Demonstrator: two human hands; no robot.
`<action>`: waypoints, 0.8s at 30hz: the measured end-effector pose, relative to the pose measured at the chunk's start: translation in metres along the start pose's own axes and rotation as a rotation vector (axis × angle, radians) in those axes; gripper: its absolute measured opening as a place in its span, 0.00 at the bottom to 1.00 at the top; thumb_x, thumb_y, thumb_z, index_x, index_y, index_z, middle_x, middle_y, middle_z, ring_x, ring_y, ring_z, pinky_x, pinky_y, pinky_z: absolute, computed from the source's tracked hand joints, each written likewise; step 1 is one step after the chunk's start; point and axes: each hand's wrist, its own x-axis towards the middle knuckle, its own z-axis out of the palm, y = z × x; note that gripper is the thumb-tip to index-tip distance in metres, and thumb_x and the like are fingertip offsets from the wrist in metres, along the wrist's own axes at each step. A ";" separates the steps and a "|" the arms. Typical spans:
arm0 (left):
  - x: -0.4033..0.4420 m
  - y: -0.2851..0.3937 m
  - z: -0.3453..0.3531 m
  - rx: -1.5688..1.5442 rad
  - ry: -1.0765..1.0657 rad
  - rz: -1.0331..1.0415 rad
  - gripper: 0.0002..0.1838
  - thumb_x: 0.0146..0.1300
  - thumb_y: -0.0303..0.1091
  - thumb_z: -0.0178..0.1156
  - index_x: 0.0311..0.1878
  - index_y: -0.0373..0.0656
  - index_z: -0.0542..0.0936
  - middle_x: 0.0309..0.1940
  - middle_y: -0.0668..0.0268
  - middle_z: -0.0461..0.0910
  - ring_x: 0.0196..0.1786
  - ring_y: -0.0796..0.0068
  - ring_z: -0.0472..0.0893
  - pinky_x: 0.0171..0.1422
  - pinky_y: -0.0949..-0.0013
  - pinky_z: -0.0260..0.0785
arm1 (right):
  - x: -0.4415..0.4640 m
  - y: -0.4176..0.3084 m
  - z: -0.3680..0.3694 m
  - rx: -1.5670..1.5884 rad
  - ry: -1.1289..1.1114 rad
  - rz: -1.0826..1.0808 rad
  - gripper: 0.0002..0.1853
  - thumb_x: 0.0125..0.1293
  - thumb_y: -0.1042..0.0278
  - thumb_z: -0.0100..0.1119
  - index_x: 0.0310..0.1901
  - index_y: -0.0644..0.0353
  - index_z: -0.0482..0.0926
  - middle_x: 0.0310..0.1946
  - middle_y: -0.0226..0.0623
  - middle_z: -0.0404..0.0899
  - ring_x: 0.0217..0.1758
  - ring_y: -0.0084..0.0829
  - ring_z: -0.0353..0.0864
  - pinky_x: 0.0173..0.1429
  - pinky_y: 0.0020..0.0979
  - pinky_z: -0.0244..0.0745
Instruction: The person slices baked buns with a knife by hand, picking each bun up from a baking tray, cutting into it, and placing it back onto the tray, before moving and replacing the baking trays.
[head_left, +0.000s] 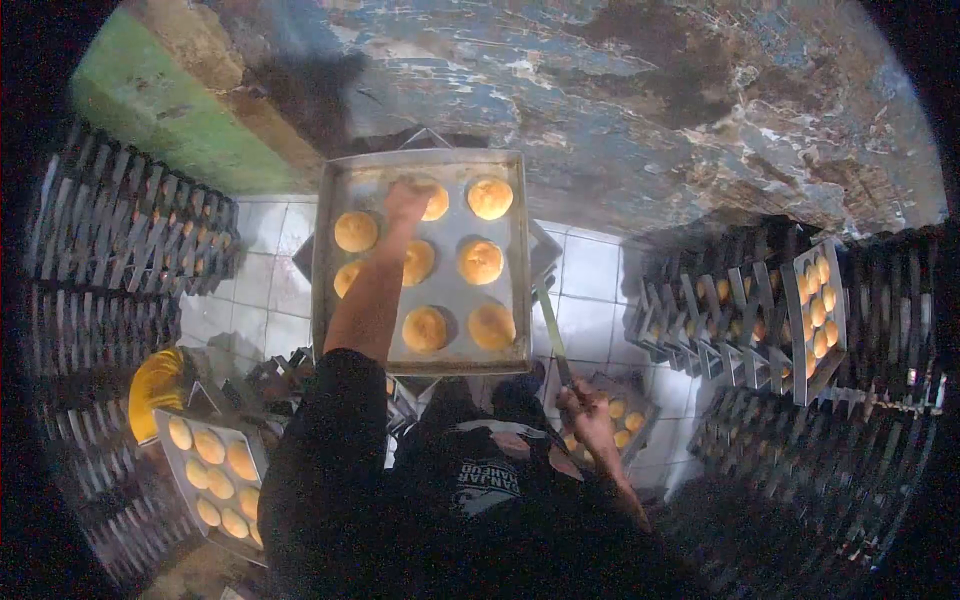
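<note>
My left hand [406, 202] reaches over a metal baking tray [345, 185] with its fingers closed at the left side of a round golden bun [435, 202]. Several more buns lie spaced on the tray, including one at the upper right [490, 198] and one at the lower right [491, 326]. The bun at the middle left is partly hidden by my forearm. To the right of the tray, my right hand [590, 408] is wrapped round the dark handle of a long knife [551, 325]. Its narrow, pale blade points up and away from me, beside the tray's edge.
Stacked metal trays stand at left [130, 220] and right [715, 335]. Another tray of buns [215, 475] lies at lower left beside a yellow rounded object [155, 390]. More buns [625, 420] show below my right hand. A peeling wall [640, 120] rises ahead over white floor tiles [590, 270].
</note>
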 end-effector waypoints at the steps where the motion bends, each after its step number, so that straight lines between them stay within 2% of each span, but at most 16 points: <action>1: -0.018 0.027 -0.027 -0.004 -0.119 0.009 0.34 0.57 0.54 0.72 0.59 0.38 0.80 0.58 0.45 0.80 0.59 0.53 0.82 0.60 0.55 0.76 | 0.001 -0.006 -0.002 -0.024 -0.026 0.026 0.24 0.73 0.55 0.61 0.62 0.64 0.79 0.50 0.46 0.87 0.54 0.35 0.85 0.62 0.37 0.76; 3: -0.051 0.059 -0.063 -0.007 -0.221 0.023 0.34 0.55 0.51 0.74 0.59 0.36 0.80 0.57 0.46 0.80 0.59 0.55 0.82 0.60 0.55 0.76 | 0.006 -0.022 -0.002 -0.050 -0.048 0.153 0.24 0.74 0.54 0.60 0.63 0.62 0.79 0.52 0.45 0.87 0.54 0.36 0.85 0.62 0.37 0.76; 4: -0.068 0.066 -0.074 -0.251 -0.329 0.064 0.34 0.54 0.47 0.75 0.60 0.36 0.79 0.55 0.48 0.81 0.57 0.54 0.83 0.60 0.56 0.76 | 0.012 -0.019 0.000 -0.048 -0.048 0.140 0.24 0.74 0.54 0.60 0.63 0.62 0.79 0.52 0.45 0.87 0.54 0.36 0.85 0.62 0.37 0.76; 6: -0.093 0.069 -0.076 -0.497 -0.431 0.116 0.34 0.53 0.42 0.77 0.61 0.36 0.78 0.52 0.51 0.82 0.56 0.54 0.83 0.61 0.56 0.76 | 0.023 -0.014 0.003 -0.069 -0.008 -0.122 0.23 0.74 0.54 0.60 0.63 0.60 0.80 0.54 0.46 0.86 0.54 0.35 0.85 0.62 0.36 0.76; 7: -0.101 0.064 -0.062 -0.727 -0.306 0.072 0.27 0.56 0.37 0.74 0.57 0.37 0.79 0.51 0.55 0.82 0.53 0.60 0.83 0.59 0.59 0.76 | 0.026 -0.016 0.004 -0.076 0.008 -0.213 0.23 0.74 0.54 0.60 0.63 0.60 0.80 0.55 0.47 0.85 0.55 0.35 0.85 0.62 0.36 0.76; 8: -0.106 0.057 -0.050 -0.955 -0.175 0.027 0.19 0.60 0.32 0.71 0.53 0.37 0.81 0.50 0.59 0.82 0.51 0.66 0.83 0.57 0.61 0.76 | 0.032 -0.027 0.007 -0.037 0.009 -0.309 0.22 0.75 0.60 0.59 0.65 0.60 0.78 0.42 0.37 0.82 0.42 0.25 0.79 0.46 0.29 0.73; 9: -0.108 0.049 -0.044 -0.954 -0.167 0.036 0.19 0.60 0.32 0.71 0.53 0.37 0.81 0.50 0.59 0.82 0.51 0.66 0.83 0.57 0.61 0.76 | 0.034 -0.044 0.010 -0.013 0.008 -0.363 0.22 0.75 0.63 0.59 0.67 0.60 0.77 0.36 0.31 0.81 0.36 0.19 0.76 0.39 0.25 0.72; 10: -0.109 0.037 -0.041 -0.776 0.013 0.379 0.17 0.64 0.35 0.69 0.53 0.39 0.80 0.49 0.60 0.83 0.51 0.66 0.84 0.57 0.61 0.77 | 0.037 -0.062 0.013 0.010 0.005 -0.416 0.21 0.76 0.66 0.58 0.68 0.60 0.76 0.29 0.26 0.79 0.29 0.14 0.73 0.31 0.21 0.70; 12: -0.113 0.039 -0.054 -0.562 0.206 0.715 0.16 0.68 0.37 0.66 0.54 0.40 0.80 0.48 0.61 0.84 0.50 0.67 0.84 0.57 0.61 0.77 | 0.025 -0.111 0.013 0.197 -0.093 -0.399 0.24 0.77 0.67 0.56 0.71 0.58 0.72 0.30 0.26 0.79 0.27 0.15 0.73 0.30 0.22 0.70; 13: -0.119 0.057 -0.067 -1.250 -0.117 0.249 0.16 0.70 0.42 0.63 0.54 0.42 0.79 0.47 0.62 0.85 0.50 0.66 0.84 0.58 0.59 0.77 | 0.025 -0.122 0.013 0.105 -0.079 -0.361 0.24 0.76 0.64 0.56 0.71 0.57 0.71 0.40 0.33 0.84 0.41 0.22 0.80 0.48 0.29 0.78; 14: -0.127 0.073 -0.080 -1.858 -0.468 -0.310 0.18 0.73 0.47 0.61 0.54 0.44 0.79 0.46 0.63 0.85 0.50 0.65 0.85 0.59 0.58 0.77 | 0.023 -0.132 0.014 0.112 -0.091 -0.373 0.24 0.76 0.64 0.56 0.71 0.57 0.71 0.40 0.33 0.84 0.41 0.22 0.80 0.48 0.29 0.78; 15: -0.136 0.085 -0.093 -1.850 -0.454 -0.303 0.18 0.73 0.47 0.61 0.54 0.44 0.79 0.46 0.63 0.85 0.50 0.65 0.85 0.59 0.58 0.77 | 0.011 -0.151 0.016 0.180 -0.136 -0.341 0.24 0.77 0.66 0.56 0.72 0.58 0.70 0.34 0.29 0.80 0.32 0.18 0.75 0.37 0.25 0.73; 16: -0.145 0.093 -0.102 -1.865 -0.450 -0.295 0.22 0.72 0.54 0.59 0.53 0.45 0.80 0.46 0.64 0.86 0.50 0.67 0.85 0.59 0.58 0.77 | 0.004 -0.161 0.018 0.246 -0.181 -0.307 0.25 0.77 0.68 0.55 0.73 0.59 0.69 0.29 0.25 0.76 0.24 0.14 0.70 0.26 0.21 0.68; 17: -0.152 0.102 -0.110 -1.881 -0.447 -0.285 0.26 0.71 0.61 0.58 0.51 0.46 0.82 0.45 0.66 0.86 0.50 0.68 0.85 0.59 0.58 0.77 | 0.009 -0.154 0.025 0.253 -0.158 -0.371 0.25 0.77 0.69 0.55 0.73 0.59 0.69 0.29 0.25 0.76 0.23 0.14 0.69 0.25 0.20 0.68; 21: -0.164 0.115 -0.120 -1.948 -0.414 -0.217 0.25 0.70 0.60 0.59 0.50 0.46 0.82 0.43 0.66 0.87 0.47 0.68 0.85 0.56 0.59 0.77 | 0.005 -0.145 0.029 0.219 -0.147 -0.434 0.25 0.77 0.69 0.55 0.73 0.58 0.69 0.28 0.25 0.75 0.23 0.14 0.68 0.25 0.20 0.66; 24: -0.172 0.125 -0.132 -1.936 -0.387 -0.286 0.24 0.69 0.60 0.61 0.49 0.47 0.83 0.42 0.67 0.87 0.45 0.69 0.85 0.53 0.59 0.78 | 0.002 -0.135 0.026 0.171 -0.138 -0.479 0.25 0.77 0.68 0.56 0.73 0.57 0.69 0.28 0.24 0.75 0.23 0.14 0.68 0.25 0.20 0.66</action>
